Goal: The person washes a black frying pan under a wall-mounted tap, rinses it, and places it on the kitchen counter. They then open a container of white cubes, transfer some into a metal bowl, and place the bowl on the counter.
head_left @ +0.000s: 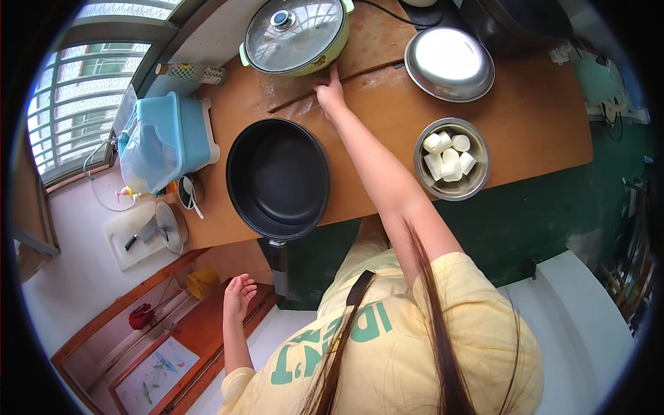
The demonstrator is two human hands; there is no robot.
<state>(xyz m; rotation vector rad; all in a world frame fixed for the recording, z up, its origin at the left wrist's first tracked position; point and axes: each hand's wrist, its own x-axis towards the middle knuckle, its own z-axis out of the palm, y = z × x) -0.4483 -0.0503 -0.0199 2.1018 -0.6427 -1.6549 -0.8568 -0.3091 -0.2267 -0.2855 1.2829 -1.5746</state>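
Observation:
My right arm stretches across the table, and my right hand (330, 95) is at the front of a light-green lidded pot (321, 62). Its index finger points up against the pot's lower side, with the thumb apart from it. Over the pot lies a glass lid (297, 41) with a dark knob. My left hand (240, 295) hangs beyond the table's near edge, holding nothing, its fingers loosely bent and apart. Between the hands stands a deep black frying pan (278, 178), its handle toward me. Right of my forearm, a steel bowl (420, 169) holds several white cylindrical chunks (449, 155).
A domed steel lid or bowl (449, 63) lies at the back right of the wooden table (532, 142). Left are a light-blue bin (176, 131), a small cup with a spoon (190, 191), and a white board (124, 238) with a cleaver (145, 232). A black cable (387, 14) runs behind the pot.

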